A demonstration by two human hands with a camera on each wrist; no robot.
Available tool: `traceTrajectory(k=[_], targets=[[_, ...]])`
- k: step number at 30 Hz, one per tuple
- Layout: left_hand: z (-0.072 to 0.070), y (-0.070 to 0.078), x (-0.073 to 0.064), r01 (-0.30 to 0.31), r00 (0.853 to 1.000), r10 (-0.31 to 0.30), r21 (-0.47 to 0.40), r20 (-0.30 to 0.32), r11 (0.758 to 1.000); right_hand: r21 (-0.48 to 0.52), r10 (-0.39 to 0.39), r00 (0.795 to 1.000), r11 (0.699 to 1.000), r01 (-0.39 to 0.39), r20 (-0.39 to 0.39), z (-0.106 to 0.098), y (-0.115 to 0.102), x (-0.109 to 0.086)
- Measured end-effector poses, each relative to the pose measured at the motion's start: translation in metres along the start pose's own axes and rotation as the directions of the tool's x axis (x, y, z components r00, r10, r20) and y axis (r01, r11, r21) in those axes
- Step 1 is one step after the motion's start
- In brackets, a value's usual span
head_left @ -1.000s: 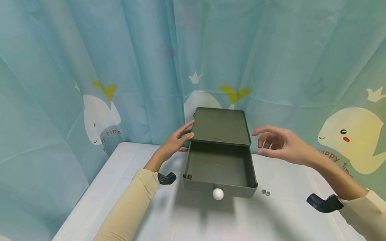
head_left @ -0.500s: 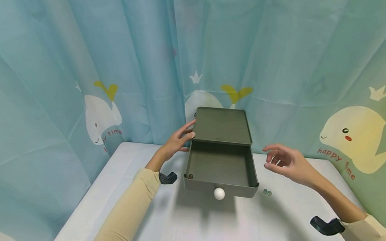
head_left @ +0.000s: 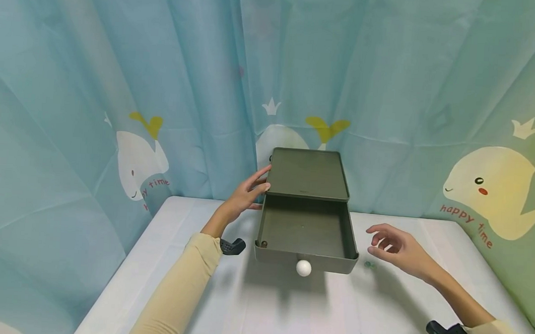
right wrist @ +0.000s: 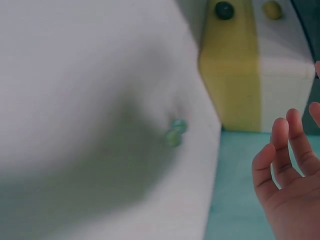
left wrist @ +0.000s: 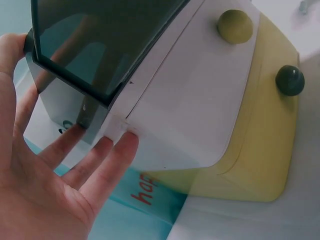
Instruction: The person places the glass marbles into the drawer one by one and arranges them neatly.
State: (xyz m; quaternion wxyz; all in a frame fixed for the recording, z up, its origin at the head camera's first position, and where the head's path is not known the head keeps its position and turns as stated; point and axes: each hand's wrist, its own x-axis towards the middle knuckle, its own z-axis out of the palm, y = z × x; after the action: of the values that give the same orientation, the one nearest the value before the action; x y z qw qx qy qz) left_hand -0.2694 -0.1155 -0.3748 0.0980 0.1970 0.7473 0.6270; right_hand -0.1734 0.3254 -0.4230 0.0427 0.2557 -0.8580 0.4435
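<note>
A small drawer unit (head_left: 310, 174) stands on the table with its dark green top drawer (head_left: 304, 229) pulled out. In that drawer's front left corner lies a small brown marble (head_left: 264, 244); a white knob (head_left: 303, 268) is on its front. My left hand (head_left: 243, 198) rests with spread fingers against the unit's left side, as the left wrist view shows at the white section (left wrist: 185, 100). Nothing is held in my right hand (head_left: 399, 249), whose fingers are loosely bent in the air right of the drawer. Two green glass marbles (right wrist: 175, 132) lie side by side on the table near it.
Lower on the unit are a white drawer with a yellow knob (left wrist: 235, 26) and a yellow drawer with a dark green knob (left wrist: 290, 80). A whale-print curtain (head_left: 389, 92) hangs behind the white-covered table (head_left: 224, 306).
My right hand has moved down and to the right, from beside the unit's top toward the two green marbles. My left hand and the open drawer have stayed in place.
</note>
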Motion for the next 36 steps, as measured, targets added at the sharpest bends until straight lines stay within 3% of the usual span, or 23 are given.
traceTrajectory(k=[16, 36], targets=[[-0.001, -0.002, 0.001, 0.001, 1.000, -0.001, 0.001, -0.010, 1.000, 0.030, 0.088, 0.996, 0.996, -0.088, 0.017, 0.020, 0.043, -0.022], [0.000, -0.002, 0.002, -0.006, 1.000, 0.006, -0.006, -0.004, 1.000, -0.079, 0.034, 0.999, 0.996, -0.034, -0.001, 0.026, 0.060, -0.031]])
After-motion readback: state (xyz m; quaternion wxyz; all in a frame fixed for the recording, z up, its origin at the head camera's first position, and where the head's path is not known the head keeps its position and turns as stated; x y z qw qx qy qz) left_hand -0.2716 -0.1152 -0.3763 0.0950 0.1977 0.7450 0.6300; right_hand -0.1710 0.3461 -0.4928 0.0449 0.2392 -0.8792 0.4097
